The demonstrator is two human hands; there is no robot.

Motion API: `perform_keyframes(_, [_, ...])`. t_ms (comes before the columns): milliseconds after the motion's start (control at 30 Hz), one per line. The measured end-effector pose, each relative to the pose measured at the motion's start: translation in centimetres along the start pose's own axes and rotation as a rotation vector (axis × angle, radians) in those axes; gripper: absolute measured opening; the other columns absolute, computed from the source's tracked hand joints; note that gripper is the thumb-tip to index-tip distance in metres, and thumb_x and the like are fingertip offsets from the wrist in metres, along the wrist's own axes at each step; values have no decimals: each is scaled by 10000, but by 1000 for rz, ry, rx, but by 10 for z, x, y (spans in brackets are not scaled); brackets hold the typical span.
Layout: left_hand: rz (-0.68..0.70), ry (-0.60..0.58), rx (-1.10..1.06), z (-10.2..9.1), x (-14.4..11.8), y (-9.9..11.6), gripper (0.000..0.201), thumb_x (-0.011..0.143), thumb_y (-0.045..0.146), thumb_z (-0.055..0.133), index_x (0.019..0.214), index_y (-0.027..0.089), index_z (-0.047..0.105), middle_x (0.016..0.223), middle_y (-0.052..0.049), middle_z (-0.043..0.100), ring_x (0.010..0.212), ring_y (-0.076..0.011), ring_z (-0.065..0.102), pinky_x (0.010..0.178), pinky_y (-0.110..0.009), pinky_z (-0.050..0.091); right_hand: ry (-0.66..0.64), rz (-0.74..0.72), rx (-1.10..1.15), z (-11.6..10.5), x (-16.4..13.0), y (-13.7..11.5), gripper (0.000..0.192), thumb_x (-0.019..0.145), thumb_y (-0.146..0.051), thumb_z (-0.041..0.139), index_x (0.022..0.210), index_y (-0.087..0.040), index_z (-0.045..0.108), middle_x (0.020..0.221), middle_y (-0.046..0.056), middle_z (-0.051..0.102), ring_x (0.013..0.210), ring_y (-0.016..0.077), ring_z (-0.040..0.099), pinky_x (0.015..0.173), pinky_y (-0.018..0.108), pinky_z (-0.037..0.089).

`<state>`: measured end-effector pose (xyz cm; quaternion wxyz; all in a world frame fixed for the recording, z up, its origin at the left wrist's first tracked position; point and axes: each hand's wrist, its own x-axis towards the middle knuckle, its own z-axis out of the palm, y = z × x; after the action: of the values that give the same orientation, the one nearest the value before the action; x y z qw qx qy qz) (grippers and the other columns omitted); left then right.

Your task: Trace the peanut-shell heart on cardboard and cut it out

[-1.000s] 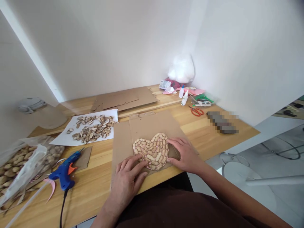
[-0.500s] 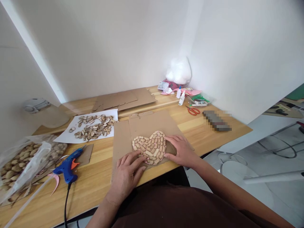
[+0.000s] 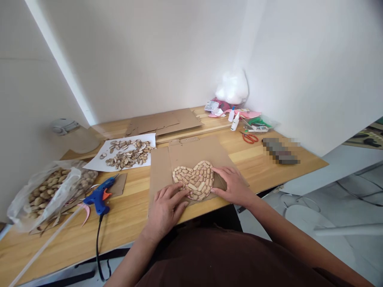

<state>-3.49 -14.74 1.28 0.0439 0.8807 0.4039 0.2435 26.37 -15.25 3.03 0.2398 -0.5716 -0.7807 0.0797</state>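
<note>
A heart covered with peanut shells [image 3: 196, 179] lies flat on a brown cardboard sheet [image 3: 197, 149] at the table's front edge. My left hand [image 3: 167, 205] rests at the heart's lower left side, fingers extended over the cardboard and fingertips at the shells. On the opposite side, my right hand [image 3: 233, 185] has its thumb and fingers spread apart, with the tips at the heart's right edge. Neither hand grips the heart; both lie beside it.
To the left are a blue glue gun [image 3: 100, 197] with its cord, a plastic bag of peanuts [image 3: 49, 191] and white paper [image 3: 97, 161] bearing shell halves. Farther back lie cardboard pieces [image 3: 167, 121]. Red-handled scissors [image 3: 249, 138] and a white bottle [image 3: 235, 122] stand right.
The whole view has shifted, so the tabletop things appear farther right and slightly higher. Both hands keep about the same place at the heart's edges.
</note>
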Motion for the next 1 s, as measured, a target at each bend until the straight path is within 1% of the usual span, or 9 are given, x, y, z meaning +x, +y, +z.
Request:
perform_keyframes(167, [0,9,-46,-1,-1,1,425,945,334,570,1368,305,538,1391,-76,563,1262,-269,521,1010,-468,464,54,-33,-2,3,-1,4,669,813,-500,682,1397,-229,497,1318,103,622,1200,319,543,1041,492,394])
perform_keyframes(267, [-21,57,-83,-1,-3,1,472,927,334,598,1388,274,514,1376,-102,560,1261,-270,526,1019,-459,473,91,-54,24,5,-2,6,621,839,-506,658,1376,-231,510,1302,105,632,1192,316,559,1037,493,404])
perform_keyframes(400, [-5,119,-121,-1,-5,1,344,919,301,615,1258,242,601,1243,-94,630,1159,-247,580,982,-428,496,162,-75,63,8,-3,8,537,871,-445,648,1343,-218,531,1272,97,650,1176,288,577,1033,464,424])
perform_keyframes(533, [2,131,-136,-1,-5,3,195,924,275,608,1104,223,664,1118,-84,667,1043,-231,606,931,-416,504,196,-90,70,8,-3,9,480,874,-391,649,1310,-212,559,1198,93,679,1116,278,609,1002,462,451])
perform_keyframes(700, [-17,132,-150,-3,-4,7,128,942,260,576,990,215,685,1037,-72,688,966,-211,619,884,-391,501,216,-84,107,7,-5,7,424,884,-366,626,1280,-218,599,1158,86,697,1072,275,637,971,453,484])
perform_keyframes(800, [-3,121,-152,-5,-3,7,141,950,259,558,969,199,684,997,-73,699,955,-206,617,876,-374,497,299,-18,125,7,-8,7,329,899,-379,603,1188,-233,668,1096,73,725,1001,258,672,939,422,509])
perform_keyframes(867, [0,118,-139,-5,-3,7,151,954,263,548,969,197,683,991,-72,702,963,-205,616,881,-372,491,367,72,156,8,-10,9,249,905,-383,592,1062,-239,721,1014,63,748,919,239,699,878,382,538])
perform_keyframes(933, [-8,120,-126,-4,-3,6,159,958,272,542,962,198,683,983,-73,702,963,-205,615,879,-374,488,427,155,195,9,-12,10,244,906,-401,585,991,-235,742,926,57,762,839,227,715,810,350,558])
perform_keyframes(1000, [-11,121,-123,-3,-4,6,163,958,276,541,956,200,685,969,-74,700,959,-205,614,877,-375,487,483,218,226,10,-14,11,270,907,-424,579,989,-227,744,839,49,760,779,221,720,770,337,565])
